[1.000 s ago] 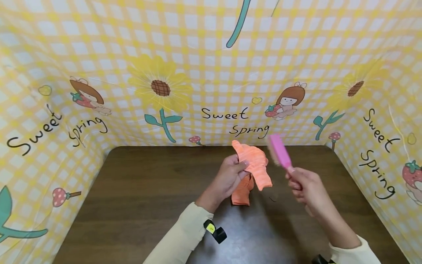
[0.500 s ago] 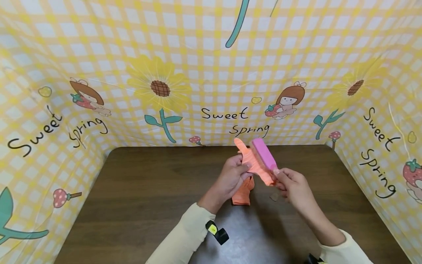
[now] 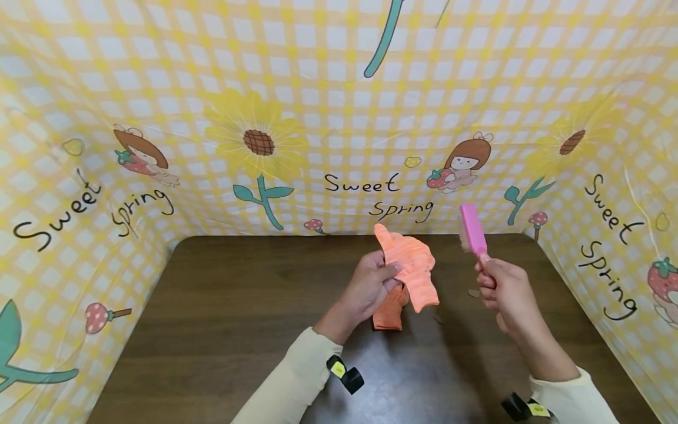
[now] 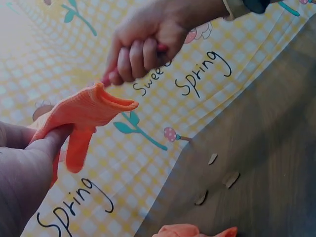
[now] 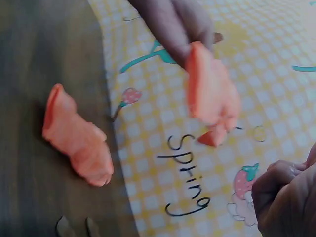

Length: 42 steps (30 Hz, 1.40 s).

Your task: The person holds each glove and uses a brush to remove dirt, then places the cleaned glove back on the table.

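My left hand (image 3: 368,288) pinches an orange knit glove (image 3: 410,265) between thumb and fingers, holding it up above the table. The glove's cuff hangs toward the lower right. In the left wrist view that cuff gapes, and the orange glove (image 4: 81,111) partly hides the brush. My right hand (image 3: 505,294) grips the handle of a pink brush (image 3: 473,229), raised to the right of the glove and apart from it, bristles facing left. Below the left hand, a second orange glove (image 3: 389,309) lies on the table, partly covered in the head view; the right wrist view shows this glove (image 5: 79,138) whole.
Several small dry flakes (image 4: 231,178) lie on the dark wooden table (image 3: 238,330). One flake (image 3: 473,292) is under the right hand. A yellow checked cloth (image 3: 328,118) with printed flowers walls off the back and both sides.
Half a second ago the brush lay against the held glove; now it has swung up and right, away from it. The left hand keeps its grip. A flake now shows farther right on the table.
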Each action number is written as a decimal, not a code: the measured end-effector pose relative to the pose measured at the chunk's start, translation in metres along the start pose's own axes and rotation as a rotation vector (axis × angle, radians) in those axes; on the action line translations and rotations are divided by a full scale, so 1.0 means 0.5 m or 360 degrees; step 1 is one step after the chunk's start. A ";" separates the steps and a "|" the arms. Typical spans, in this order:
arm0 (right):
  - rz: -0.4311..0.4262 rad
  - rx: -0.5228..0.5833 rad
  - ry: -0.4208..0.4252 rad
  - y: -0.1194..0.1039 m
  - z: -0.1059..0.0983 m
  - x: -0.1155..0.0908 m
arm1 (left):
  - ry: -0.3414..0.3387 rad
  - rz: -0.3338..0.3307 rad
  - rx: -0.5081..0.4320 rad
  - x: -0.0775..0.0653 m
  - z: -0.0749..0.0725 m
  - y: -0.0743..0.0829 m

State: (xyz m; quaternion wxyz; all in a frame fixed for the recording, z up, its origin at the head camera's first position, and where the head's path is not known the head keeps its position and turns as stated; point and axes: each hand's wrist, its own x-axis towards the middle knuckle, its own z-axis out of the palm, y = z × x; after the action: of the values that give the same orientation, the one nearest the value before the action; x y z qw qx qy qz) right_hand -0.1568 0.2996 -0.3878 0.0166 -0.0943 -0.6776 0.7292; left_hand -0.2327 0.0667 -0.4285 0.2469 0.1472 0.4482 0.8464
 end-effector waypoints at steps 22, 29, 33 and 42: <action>0.0063 -0.0511 -0.0138 0.015 0.070 -0.025 | -0.0030 -0.0013 -0.0012 0.008 -0.006 -0.019; 0.0127 -0.0387 -0.0160 0.019 0.049 -0.011 | -0.0033 -0.0017 -0.0056 0.006 -0.005 -0.026; 0.0133 -0.0326 -0.0053 0.024 0.028 0.004 | -0.0043 0.0004 -0.0063 0.003 -0.008 -0.022; 0.0057 -0.0194 0.0056 0.033 0.003 0.013 | -0.0059 0.0085 -0.0112 0.002 -0.019 -0.009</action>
State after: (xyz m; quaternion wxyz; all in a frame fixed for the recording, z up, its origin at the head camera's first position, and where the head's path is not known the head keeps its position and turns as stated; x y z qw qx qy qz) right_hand -0.1614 0.2977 -0.4049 0.0095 -0.1200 -0.7185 0.6850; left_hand -0.2368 0.0629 -0.4375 0.2375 0.1660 0.4096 0.8651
